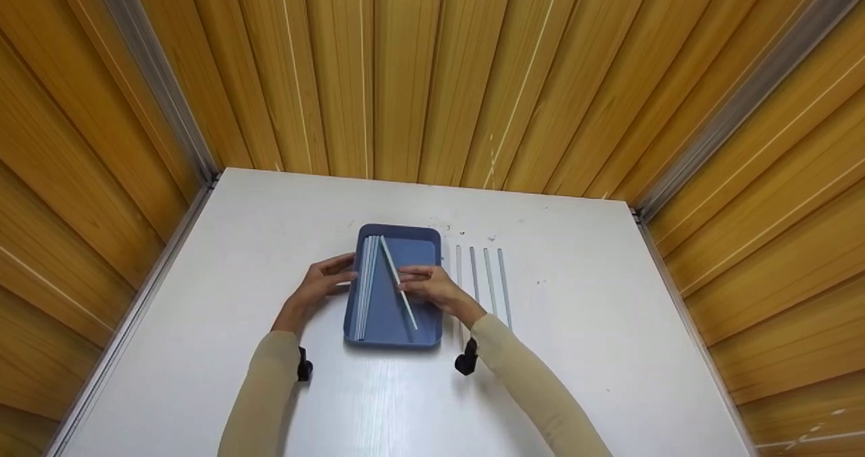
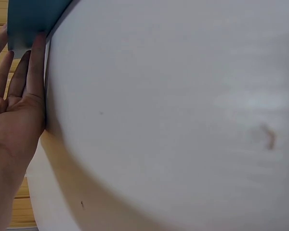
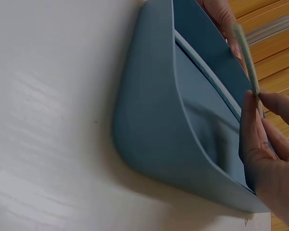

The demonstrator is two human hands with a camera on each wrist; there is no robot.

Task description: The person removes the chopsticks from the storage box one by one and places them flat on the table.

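Observation:
A blue rectangular tray (image 1: 422,251) lies on the white table, its long sides running away from me. Between thumb and fingertips, my right hand (image 1: 439,289) pinches a thin pale green stick (image 1: 408,306), which slants over the tray floor. In the right wrist view the stick (image 3: 245,53) looks slightly fuzzy and rises above the tray wall (image 3: 144,96). Several similar pale sticks (image 1: 366,288) lie side by side along the tray's left wall. My left hand (image 1: 317,286) touches that wall from outside; its fingers look extended in the left wrist view.
Right of the tray, several separate sticks (image 1: 500,288) lie roughly parallel on the table, their near ends partly behind my right forearm. Small dark specks (image 1: 462,232) dot the table beyond the tray. Yellow wood-patterned panels (image 1: 405,71) enclose the table's back and sides.

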